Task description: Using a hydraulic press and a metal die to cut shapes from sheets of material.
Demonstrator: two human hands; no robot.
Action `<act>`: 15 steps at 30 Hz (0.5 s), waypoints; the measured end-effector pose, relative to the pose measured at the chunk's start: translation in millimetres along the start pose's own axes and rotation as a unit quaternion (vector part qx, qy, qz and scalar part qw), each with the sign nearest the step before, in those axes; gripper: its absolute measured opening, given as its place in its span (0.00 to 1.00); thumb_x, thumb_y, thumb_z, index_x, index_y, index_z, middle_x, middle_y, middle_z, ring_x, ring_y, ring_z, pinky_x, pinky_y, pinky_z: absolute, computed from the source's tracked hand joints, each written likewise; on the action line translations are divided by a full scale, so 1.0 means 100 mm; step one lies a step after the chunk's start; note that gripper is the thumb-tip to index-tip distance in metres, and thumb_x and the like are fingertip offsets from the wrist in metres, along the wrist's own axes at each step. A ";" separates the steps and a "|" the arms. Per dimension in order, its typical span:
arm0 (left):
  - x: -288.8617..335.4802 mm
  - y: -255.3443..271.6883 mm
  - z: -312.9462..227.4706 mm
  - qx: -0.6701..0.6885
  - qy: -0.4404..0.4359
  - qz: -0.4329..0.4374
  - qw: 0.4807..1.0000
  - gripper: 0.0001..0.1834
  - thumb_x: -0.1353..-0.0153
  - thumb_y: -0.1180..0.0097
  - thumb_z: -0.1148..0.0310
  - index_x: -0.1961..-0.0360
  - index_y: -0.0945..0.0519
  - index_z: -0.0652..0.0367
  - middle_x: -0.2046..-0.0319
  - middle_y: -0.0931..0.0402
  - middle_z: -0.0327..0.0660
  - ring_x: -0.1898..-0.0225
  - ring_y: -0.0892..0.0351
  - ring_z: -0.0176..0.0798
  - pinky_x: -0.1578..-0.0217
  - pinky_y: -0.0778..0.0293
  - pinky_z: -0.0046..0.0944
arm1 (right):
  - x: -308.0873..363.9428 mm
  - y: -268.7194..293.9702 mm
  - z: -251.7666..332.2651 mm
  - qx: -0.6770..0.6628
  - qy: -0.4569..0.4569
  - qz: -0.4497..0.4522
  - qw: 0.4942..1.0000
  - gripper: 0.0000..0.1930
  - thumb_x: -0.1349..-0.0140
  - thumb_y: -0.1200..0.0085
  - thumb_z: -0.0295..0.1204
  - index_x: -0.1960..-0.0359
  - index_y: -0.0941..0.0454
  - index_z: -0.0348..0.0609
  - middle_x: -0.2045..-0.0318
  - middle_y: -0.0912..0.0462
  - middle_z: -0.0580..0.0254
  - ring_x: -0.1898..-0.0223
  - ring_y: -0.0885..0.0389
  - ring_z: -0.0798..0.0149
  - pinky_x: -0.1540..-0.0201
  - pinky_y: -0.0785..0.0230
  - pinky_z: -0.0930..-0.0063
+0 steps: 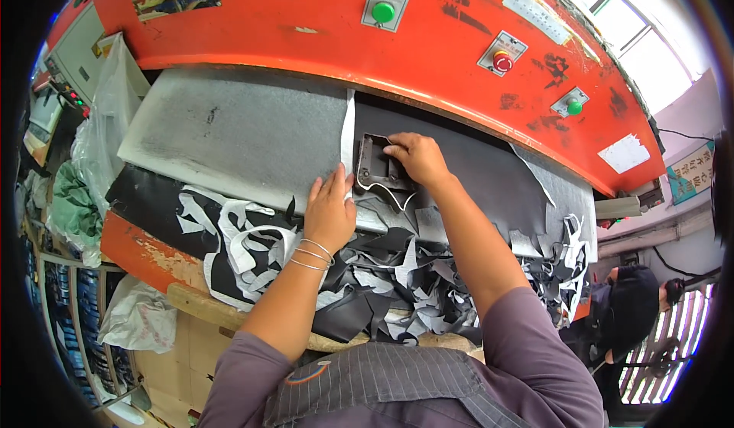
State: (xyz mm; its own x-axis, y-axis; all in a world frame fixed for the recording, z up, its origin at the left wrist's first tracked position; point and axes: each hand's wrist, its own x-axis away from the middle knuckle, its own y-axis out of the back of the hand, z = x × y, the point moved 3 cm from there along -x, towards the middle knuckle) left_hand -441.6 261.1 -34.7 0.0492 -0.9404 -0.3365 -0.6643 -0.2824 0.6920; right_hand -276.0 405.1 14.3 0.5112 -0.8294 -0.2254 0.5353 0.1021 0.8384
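Your right hand presses fingers-together on the die atop the black sheet under the press head, left hand flat beside it: a stroke could crush both

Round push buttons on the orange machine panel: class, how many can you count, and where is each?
3. A green round button sits top centre, a red round button to its right, and another green round button further right. Others may lie out of view.

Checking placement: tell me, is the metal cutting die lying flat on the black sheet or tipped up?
Flat: the cutting die lies on the black sheet, right hand pressing it.
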 end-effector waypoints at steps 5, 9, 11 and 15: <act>0.04 0.03 0.13 -0.014 0.013 -0.022 1.000 0.33 0.43 0.52 0.74 0.36 0.44 0.70 0.44 0.26 0.45 0.38 0.34 0.47 0.35 0.47 0.51 | 0.48 0.05 0.09 -0.009 -0.065 0.012 0.998 0.54 0.57 0.35 0.60 0.35 0.42 0.35 0.47 0.26 0.37 0.42 0.29 0.43 0.39 0.41 0.55; 0.02 0.01 0.08 -0.005 -0.008 -0.015 1.000 0.33 0.45 0.52 0.75 0.36 0.42 0.69 0.45 0.25 0.45 0.39 0.33 0.48 0.35 0.46 0.51 | 0.88 -0.09 0.10 0.061 0.003 0.019 0.998 0.55 0.60 0.32 0.52 0.33 0.44 0.34 0.41 0.33 0.36 0.37 0.36 0.43 0.34 0.50 0.51; 0.00 0.01 0.05 0.016 0.000 -0.026 1.000 0.33 0.45 0.52 0.75 0.36 0.43 0.70 0.45 0.25 0.46 0.39 0.34 0.48 0.36 0.46 0.51 | 0.75 0.04 0.03 0.035 0.028 0.046 0.998 0.51 0.56 0.33 0.46 0.33 0.45 0.36 0.40 0.34 0.37 0.37 0.36 0.42 0.33 0.50 0.51; -0.08 -0.13 0.09 0.027 0.019 -0.068 0.997 0.37 0.46 0.53 0.78 0.33 0.47 0.69 0.44 0.26 0.47 0.38 0.34 0.47 0.37 0.47 0.52 | 0.82 0.05 -0.03 0.053 0.034 0.067 0.996 0.47 0.52 0.35 0.45 0.32 0.45 0.37 0.38 0.35 0.42 0.35 0.38 0.46 0.32 0.52 0.53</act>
State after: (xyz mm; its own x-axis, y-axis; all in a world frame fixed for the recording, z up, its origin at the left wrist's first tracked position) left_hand -440.4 274.4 -46.7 0.1687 -0.9012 -0.3993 -0.6890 -0.3975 0.6060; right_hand -230.0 339.0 -1.7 0.6194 -0.7728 -0.1385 0.3872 0.1472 0.9102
